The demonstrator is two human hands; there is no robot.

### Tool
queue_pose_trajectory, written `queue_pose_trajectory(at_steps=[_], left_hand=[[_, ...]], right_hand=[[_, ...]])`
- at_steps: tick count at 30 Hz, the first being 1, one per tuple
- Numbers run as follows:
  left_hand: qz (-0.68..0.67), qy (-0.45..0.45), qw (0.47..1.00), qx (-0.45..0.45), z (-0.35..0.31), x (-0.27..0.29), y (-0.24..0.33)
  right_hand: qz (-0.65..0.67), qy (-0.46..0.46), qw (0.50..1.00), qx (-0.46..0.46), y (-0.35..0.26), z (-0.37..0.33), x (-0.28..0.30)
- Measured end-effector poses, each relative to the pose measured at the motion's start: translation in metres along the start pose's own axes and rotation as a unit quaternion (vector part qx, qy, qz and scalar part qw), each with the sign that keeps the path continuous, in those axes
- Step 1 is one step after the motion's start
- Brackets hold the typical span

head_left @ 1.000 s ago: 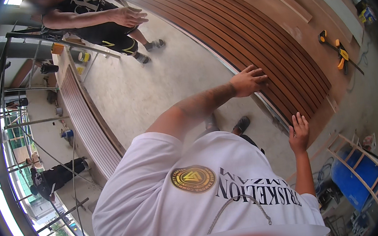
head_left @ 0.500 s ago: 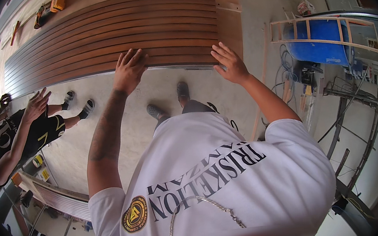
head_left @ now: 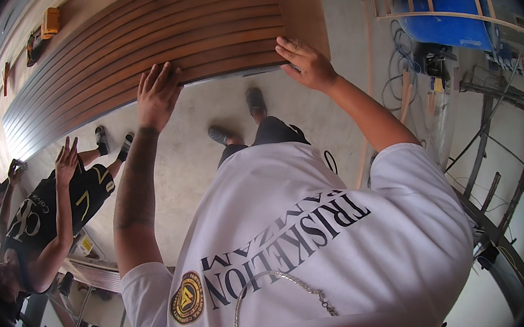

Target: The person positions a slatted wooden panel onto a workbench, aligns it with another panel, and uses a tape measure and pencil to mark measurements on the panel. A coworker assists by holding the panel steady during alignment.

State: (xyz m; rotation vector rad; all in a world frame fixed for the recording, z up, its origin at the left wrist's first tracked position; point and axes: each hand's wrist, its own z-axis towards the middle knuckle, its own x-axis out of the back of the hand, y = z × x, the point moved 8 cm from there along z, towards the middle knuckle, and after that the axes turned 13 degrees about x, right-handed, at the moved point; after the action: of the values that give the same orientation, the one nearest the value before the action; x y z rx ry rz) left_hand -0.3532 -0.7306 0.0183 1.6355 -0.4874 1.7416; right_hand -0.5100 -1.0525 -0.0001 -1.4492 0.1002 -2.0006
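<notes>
Head view: both hands lie flat and open on the near edge of the long brown slatted panel [head_left: 153,41], left hand [head_left: 156,97] and right hand [head_left: 306,64] apart, likely to steady it. Another person's hand [head_left: 67,161] reaches up nearby.

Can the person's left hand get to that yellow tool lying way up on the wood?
Probably not from here. The left hand rests flat on the ribbed wooden panel's near edge, and the yellow tool lies far across it.

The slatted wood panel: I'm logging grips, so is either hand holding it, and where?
Neither hand grips it. The left hand and right hand lie open and flat against the near edge of the wood panel.
</notes>
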Motion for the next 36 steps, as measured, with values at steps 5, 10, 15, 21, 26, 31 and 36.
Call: queue_pose_trajectory(at_steps=[5, 10, 15, 21, 26, 31, 36], left_hand=[[-0.002, -0.003, 1.0, -0.001, 0.0, 0.001, -0.002], [-0.001, -0.007, 1.0, -0.007, 0.001, 0.0, -0.003], [0.008, -0.013, 1.0, -0.002, 0.0, -0.003, -0.005], [0.0, -0.031, 0.999, 0.024, -0.002, -0.004, -0.01], [0.003, -0.039, 0.998, 0.038, -0.006, -0.007, -0.01], [-0.024, -0.021, 0.999, 0.033, -0.009, -0.009, -0.012], [-0.033, -0.01, 0.999, 0.038, -0.01, -0.012, -0.013]], right_hand=[[-0.012, 0.001, 1.0, 0.005, -0.001, 0.001, -0.001], [-0.019, 0.006, 1.0, 0.01, -0.001, 0.002, 0.0], [-0.006, 0.016, 1.0, 0.006, 0.0, 0.0, -0.001], [-0.079, -0.047, 0.996, 0.006, -0.006, 0.018, 0.008], [-0.095, -0.155, 0.983, -0.007, -0.014, 0.049, -0.005], [-0.14, -0.207, 0.968, 0.008, -0.037, 0.07, -0.007], [-0.177, -0.321, 0.93, 0.003, -0.037, 0.076, -0.022]])
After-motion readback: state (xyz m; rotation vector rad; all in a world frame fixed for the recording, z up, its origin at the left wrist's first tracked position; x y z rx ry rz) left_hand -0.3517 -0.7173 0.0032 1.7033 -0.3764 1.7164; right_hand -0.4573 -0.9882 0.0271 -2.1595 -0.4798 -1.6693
